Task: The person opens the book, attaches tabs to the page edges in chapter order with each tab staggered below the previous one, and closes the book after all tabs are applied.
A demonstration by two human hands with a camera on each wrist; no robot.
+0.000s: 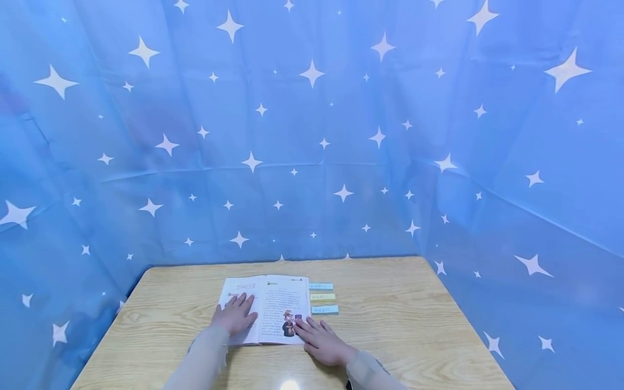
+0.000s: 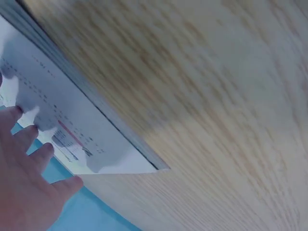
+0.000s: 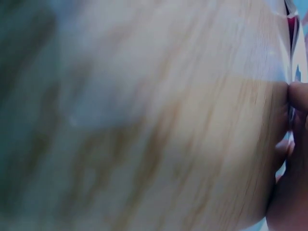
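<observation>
An open book [image 1: 280, 295] lies on the wooden table, its right page carrying printed text and a cartoon figure in a dark robe. My left hand [image 1: 235, 315] rests on the left page with fingers spread; the left wrist view shows the same hand [image 2: 24, 168] over the printed page [image 2: 67, 110]. At the lower right corner of the book, my right hand [image 1: 322, 342] lies with fingers extended, fingertips on the page by the cartoon. Only part of the right hand [image 3: 291, 187] appears at the edge of the right wrist view. Neither hand grips anything.
Beside the book's right edge are a blue paper strip [image 1: 321, 286], a yellow strip [image 1: 322, 297] and another blue strip [image 1: 324, 310], all with writing. Around the wooden table [image 1: 400, 314] hangs a blue curtain [image 1: 292, 130] with white stars.
</observation>
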